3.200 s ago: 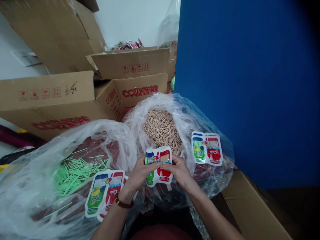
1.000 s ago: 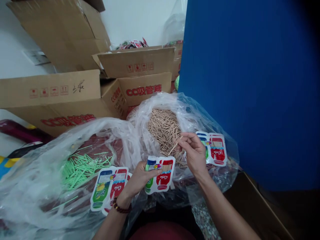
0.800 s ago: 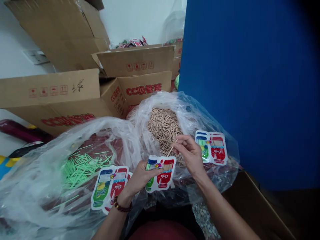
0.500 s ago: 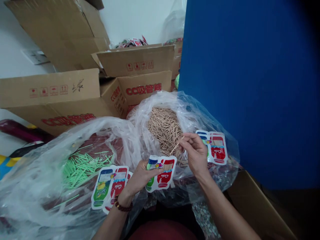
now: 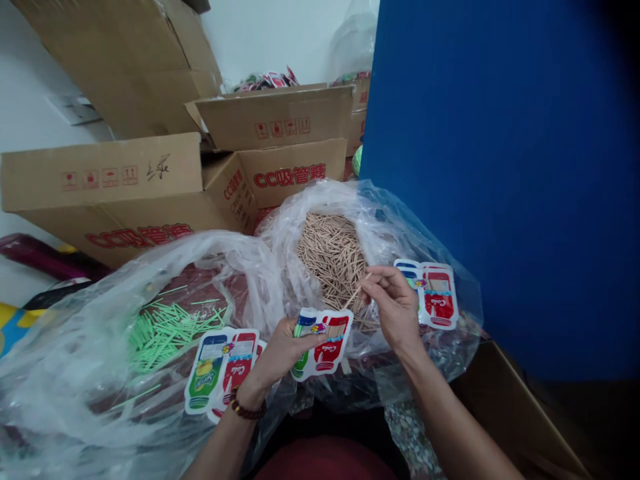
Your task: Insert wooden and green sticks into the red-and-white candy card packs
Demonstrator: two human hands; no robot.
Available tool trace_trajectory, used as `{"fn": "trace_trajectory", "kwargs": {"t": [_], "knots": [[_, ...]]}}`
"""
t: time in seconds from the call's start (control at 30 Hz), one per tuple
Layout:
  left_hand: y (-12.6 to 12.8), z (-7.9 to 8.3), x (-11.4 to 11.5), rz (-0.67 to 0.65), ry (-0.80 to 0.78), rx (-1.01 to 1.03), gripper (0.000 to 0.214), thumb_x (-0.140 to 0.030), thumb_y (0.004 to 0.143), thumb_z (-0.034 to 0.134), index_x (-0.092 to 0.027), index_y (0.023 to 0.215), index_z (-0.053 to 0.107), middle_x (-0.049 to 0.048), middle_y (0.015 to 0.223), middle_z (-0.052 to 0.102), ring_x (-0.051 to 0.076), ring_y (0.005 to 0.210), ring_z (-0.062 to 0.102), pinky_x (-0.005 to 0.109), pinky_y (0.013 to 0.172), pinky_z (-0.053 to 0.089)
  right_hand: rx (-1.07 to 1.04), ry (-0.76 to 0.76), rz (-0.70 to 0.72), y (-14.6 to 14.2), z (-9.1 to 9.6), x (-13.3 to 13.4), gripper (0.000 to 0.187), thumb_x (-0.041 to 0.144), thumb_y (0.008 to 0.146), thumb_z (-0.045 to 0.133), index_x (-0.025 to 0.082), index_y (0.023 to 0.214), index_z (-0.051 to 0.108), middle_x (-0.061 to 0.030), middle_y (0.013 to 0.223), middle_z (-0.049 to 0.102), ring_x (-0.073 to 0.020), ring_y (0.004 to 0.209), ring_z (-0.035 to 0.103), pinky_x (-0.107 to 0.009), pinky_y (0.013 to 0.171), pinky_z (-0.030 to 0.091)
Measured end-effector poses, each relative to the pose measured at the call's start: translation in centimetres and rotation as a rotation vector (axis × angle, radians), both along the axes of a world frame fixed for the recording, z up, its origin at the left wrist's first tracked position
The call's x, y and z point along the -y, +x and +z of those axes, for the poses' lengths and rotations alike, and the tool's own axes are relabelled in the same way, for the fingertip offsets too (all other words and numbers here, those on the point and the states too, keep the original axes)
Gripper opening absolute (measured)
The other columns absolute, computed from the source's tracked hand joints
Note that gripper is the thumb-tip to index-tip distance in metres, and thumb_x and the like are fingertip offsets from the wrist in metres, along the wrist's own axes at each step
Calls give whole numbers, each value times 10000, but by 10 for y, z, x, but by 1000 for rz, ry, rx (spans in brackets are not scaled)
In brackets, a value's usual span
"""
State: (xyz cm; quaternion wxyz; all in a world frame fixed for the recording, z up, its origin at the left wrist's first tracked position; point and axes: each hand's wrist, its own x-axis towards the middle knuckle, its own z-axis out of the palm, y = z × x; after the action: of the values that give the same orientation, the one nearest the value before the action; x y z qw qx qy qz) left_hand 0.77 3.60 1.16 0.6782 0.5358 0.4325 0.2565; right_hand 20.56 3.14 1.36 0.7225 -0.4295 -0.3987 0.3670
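Head view: a few tan candy sticks (image 5: 361, 288) are pinched in the right hand (image 5: 395, 308) fingers, just above the printed pouch (image 5: 321, 342) gripped by the left hand (image 5: 280, 353). Filling is judged underway; alignment with the pouch mouth is needed next.

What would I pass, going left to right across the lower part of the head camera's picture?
Loose green sticks in a clear plastic bag → flat packs printed with green and red bottles → left hand holding a bottle-printed pack → right hand pinching tan sticks → another bottle-printed pack → blue panel.
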Motion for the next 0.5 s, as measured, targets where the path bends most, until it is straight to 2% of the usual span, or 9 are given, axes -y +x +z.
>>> {"fn": "trace_trajectory", "kwargs": {"t": [0.33, 0.5], "knots": [[0, -4, 1, -16, 105, -65, 244, -353, 734, 704, -120, 798, 733, -4, 628, 608, 119, 579, 477, 206, 556, 369, 5, -20, 27, -5, -2, 2, 183, 236, 768, 678, 223, 940, 617, 33, 723, 597, -97, 581, 558, -220, 524, 442], [1, -3, 2, -25, 131, -87, 247, -358, 743, 688, -120, 678, 681, -10, 579, 554, 104, 542, 431, 202, 525, 345, 16, -24, 13, -6, -3, 2, 180, 238, 767, 680, 223, 935, 617, 33, 714, 593, -97, 572, 547, -224, 530, 445]]}}
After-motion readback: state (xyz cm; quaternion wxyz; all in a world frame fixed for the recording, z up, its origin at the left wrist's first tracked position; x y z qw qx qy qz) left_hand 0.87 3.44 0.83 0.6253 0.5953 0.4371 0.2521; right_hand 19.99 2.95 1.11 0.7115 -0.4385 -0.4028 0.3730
